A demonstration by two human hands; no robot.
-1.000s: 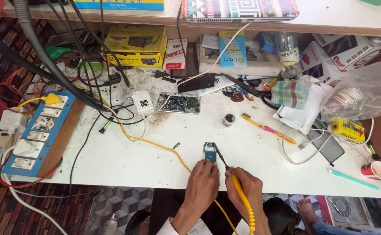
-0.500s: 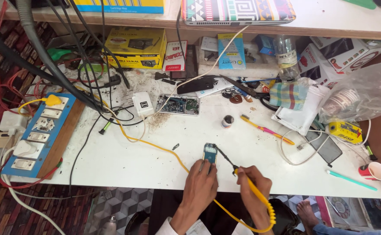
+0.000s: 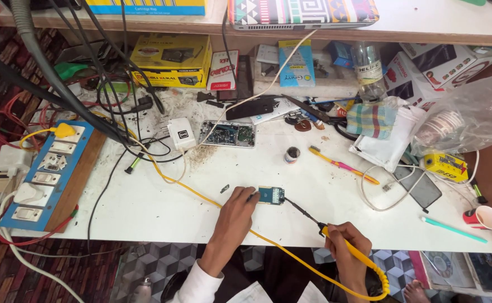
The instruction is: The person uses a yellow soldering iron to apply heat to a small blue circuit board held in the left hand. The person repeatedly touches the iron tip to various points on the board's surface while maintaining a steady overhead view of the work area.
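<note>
1. A white table is being used as a work bench, and it is being crowded with wires, boxes and small tools. A blue switch board is lying at its left end.

2. A small blue-green board is being kept near the front edge of the table, in the middle, just in front of the person.

3. The board is being held down by the left hand. The fingers are being pressed together, with the tips touching the board's left end.

4. A yellow iron is being gripped in the right hand, with the fingers wrapped around the handle. Its dark tip is being pointed up and left, toward the board's right end. It cannot be told whether the tip is touching.

5. The step in hand is judged to be soldering at the board's right edge. For the next move, the board would need to be kept still and the tip would need to be set gently on one small spot.

6. The board's long side is lying left to right, along the table's front edge, and it is lying flat.

7. An open phone is lying farther back, and a toothbrush is lying to the right.
</note>
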